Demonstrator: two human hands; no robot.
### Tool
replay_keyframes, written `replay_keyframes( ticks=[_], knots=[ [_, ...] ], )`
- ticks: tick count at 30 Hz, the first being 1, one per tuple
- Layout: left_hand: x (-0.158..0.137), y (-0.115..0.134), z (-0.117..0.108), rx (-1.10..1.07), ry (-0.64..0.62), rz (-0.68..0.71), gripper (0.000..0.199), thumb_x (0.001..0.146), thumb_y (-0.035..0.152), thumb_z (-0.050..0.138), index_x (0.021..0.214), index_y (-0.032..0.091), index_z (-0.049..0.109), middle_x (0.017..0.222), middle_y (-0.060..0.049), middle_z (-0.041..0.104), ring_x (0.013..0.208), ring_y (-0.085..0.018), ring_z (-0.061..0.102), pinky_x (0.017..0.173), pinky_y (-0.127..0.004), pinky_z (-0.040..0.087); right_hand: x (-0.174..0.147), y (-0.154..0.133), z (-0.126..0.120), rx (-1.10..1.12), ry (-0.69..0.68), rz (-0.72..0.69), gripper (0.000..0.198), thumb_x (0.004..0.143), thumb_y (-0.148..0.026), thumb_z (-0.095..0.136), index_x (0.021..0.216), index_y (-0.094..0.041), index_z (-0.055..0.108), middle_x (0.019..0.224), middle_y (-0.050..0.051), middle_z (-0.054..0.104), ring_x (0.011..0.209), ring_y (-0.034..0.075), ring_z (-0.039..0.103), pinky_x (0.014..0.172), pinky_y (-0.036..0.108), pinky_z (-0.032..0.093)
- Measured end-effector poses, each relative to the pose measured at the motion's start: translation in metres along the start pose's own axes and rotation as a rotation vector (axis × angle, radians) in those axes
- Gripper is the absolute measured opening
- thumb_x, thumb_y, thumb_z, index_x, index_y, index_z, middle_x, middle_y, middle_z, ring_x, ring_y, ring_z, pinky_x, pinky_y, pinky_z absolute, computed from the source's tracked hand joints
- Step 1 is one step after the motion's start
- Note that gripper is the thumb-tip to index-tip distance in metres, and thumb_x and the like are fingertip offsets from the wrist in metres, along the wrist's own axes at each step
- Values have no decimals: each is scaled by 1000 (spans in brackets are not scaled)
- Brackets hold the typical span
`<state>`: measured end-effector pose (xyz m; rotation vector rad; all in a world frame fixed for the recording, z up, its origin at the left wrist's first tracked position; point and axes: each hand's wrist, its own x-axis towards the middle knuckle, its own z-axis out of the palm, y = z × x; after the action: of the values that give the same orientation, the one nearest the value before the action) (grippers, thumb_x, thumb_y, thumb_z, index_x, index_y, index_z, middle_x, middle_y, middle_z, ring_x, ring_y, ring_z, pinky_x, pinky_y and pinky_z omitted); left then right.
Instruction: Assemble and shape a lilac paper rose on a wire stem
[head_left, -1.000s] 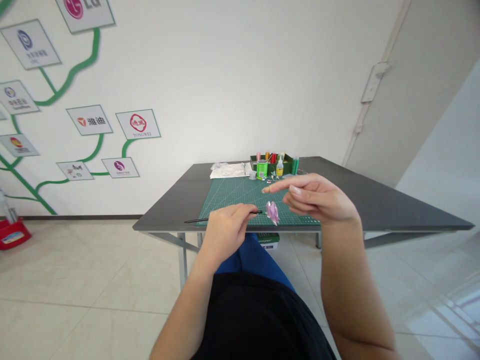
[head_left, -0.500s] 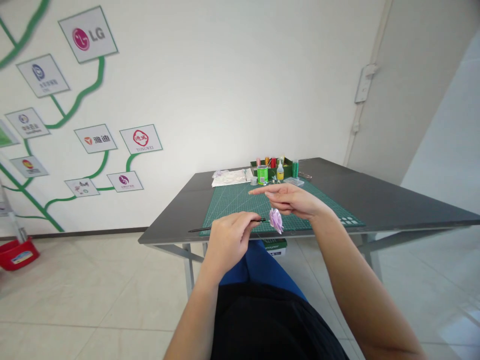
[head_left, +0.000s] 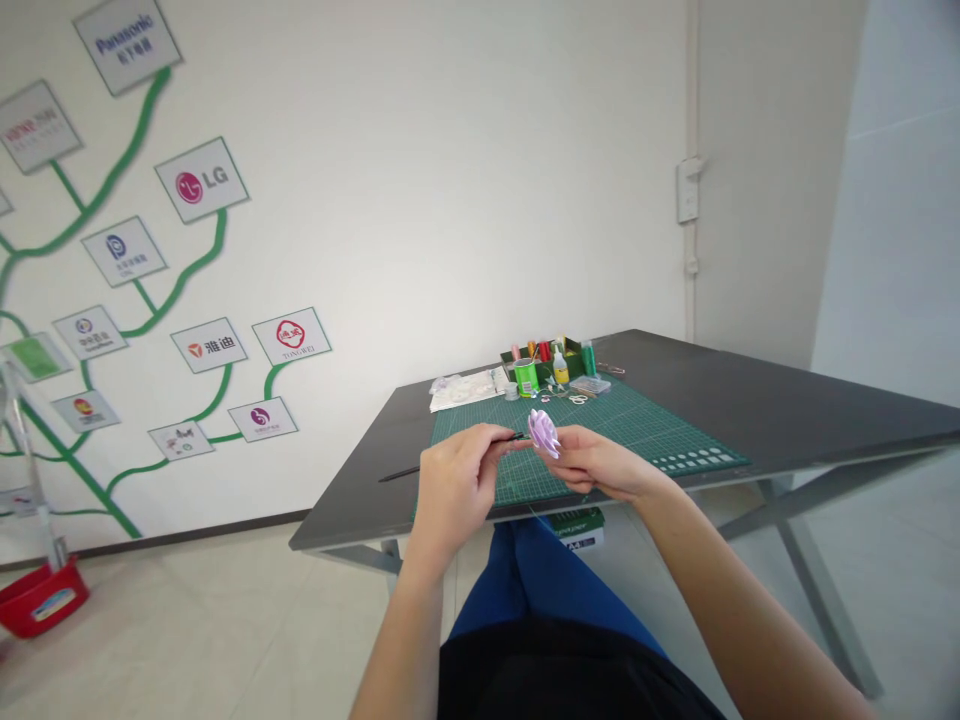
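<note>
Now | green box (head_left: 576,365): colored spools (head_left: 544,351) inside | left grip (head_left: 459,485): holding black rod (head_left: 399,474) | right grip (head_left: 600,462): by purple flower (head_left: 544,433), closure unclear

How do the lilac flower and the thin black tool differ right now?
Colour: the lilac flower is pale, the thin black tool dark. Shape: the flower is compact with ruffled petals; the tool is long, straight and slender. Place: the tool runs through the left hand, its middle hidden; the flower shows beyond that, by the right hand. Both are at the person's hands.
</note>
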<state>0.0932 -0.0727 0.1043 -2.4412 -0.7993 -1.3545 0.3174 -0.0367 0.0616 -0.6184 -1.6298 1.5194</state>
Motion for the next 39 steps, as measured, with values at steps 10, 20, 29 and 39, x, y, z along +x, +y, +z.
replay_keyframes(
  ticks=[10, 20, 29, 39],
  knots=[
    [20, -11, -5, -61, 38, 48, 26, 103, 10, 59, 118, 23, 74, 97, -2, 83, 83, -16, 80, 78, -25, 61, -15, -10, 16, -51, -19, -77, 63, 96, -55, 71, 138, -9, 70, 52, -14, 26, 46, 7, 13, 42, 22, 15],
    [28, -3, -11, -142, 66, 41, 23, 100, 7, 60, 110, 21, 77, 91, -3, 82, 77, -15, 78, 74, -24, 60, -28, -6, 19, 48, -79, -90, 60, 100, -50, 70, 146, -11, 66, 52, -14, 23, 46, 7, 12, 42, 21, 15],
    [30, 1, -12, -201, 136, -20, 23, 100, 10, 60, 109, 21, 79, 91, -4, 83, 76, -17, 78, 77, -26, 60, -34, 6, 17, 292, -176, -186, 46, 101, -38, 74, 146, -26, 70, 50, -13, 22, 45, 5, 11, 41, 14, 20],
    [35, 3, -15, -387, 249, -155, 18, 97, 14, 65, 100, 19, 82, 80, -3, 81, 68, -17, 74, 69, -25, 55, -37, 26, 9, 441, -162, -211, 42, 96, -40, 80, 138, -37, 75, 45, -14, 13, 44, 5, 6, 40, 10, 19]
  ],
)
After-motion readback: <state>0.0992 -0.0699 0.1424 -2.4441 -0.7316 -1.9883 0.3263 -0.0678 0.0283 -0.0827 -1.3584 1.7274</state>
